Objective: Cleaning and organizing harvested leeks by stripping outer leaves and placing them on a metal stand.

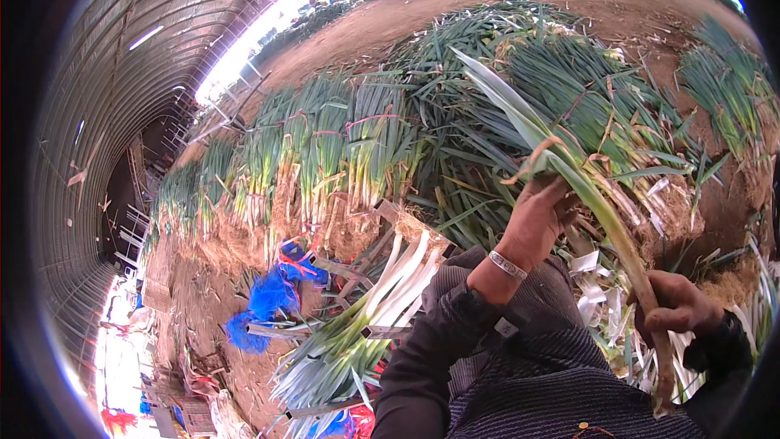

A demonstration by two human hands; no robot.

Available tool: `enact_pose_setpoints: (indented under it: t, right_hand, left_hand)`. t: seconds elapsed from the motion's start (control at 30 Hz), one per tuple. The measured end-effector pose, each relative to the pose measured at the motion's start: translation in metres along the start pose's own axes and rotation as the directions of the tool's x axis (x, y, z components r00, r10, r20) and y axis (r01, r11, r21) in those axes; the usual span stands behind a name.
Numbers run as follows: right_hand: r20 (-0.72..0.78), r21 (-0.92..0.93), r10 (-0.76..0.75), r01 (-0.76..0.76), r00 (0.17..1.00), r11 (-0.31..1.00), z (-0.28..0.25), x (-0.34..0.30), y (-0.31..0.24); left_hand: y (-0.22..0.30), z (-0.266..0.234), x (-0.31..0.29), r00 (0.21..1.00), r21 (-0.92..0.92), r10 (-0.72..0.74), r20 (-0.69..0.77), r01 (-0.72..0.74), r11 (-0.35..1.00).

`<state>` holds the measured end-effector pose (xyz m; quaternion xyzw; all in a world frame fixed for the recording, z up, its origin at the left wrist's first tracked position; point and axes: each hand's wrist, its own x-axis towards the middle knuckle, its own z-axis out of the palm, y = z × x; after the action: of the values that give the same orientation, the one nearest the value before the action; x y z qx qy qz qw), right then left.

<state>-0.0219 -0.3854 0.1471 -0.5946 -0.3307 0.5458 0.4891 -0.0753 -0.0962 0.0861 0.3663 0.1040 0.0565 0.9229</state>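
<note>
A long leek [597, 203] slants across my lap, its green leaves pointing up and away, its brown-sheathed root end low at the right. My left hand [532, 223], with a pale band at the wrist, is closed around the leafy part. Lower down, my right hand [676, 306] grips the dirty stalk near the root. A dry, tan leaf curls off the leek beside my left hand. Left of my lap, a pile of cleaned leeks [390, 284] with white stems rests on a metal frame [386, 332].
Tied leek bundles [374, 134] stand in a row at the left, roots down. Loose leeks [569, 85] lie heaped ahead. Blue plastic strands [272, 297] hang by the frame. Peeled scraps [593, 276] lie right of my knees. A ribbed tunnel roof [122, 73] curves over the left.
</note>
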Motion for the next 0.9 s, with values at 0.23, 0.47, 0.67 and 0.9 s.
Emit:
enact_pose_setpoints:
  t: [0.23,0.47,0.67,0.9]
  right_hand:
    - [0.112,-0.162,-0.074,0.092,0.991,0.983,-0.050,0.092,0.079]
    - [0.052,-0.162,-0.040,0.048,0.998,0.986,-0.036,0.187,0.105]
    - [-0.240,0.184,-0.236,0.282,0.942,0.942,-0.032,0.255,0.080]
    - [-0.385,0.256,-0.351,0.464,0.854,0.848,-0.041,0.320,0.091]
  left_hand:
    - [-0.003,-0.049,0.032,0.999,-0.242,-0.042,0.021,0.045,0.969]
    - [-0.008,-0.093,0.059,0.982,-0.056,-0.045,-0.185,0.035,0.998]
    - [-0.008,-0.124,0.083,0.919,0.082,-0.046,-0.391,0.084,0.993]
    - [-0.008,-0.129,0.094,0.819,0.134,-0.084,-0.567,0.193,0.972]
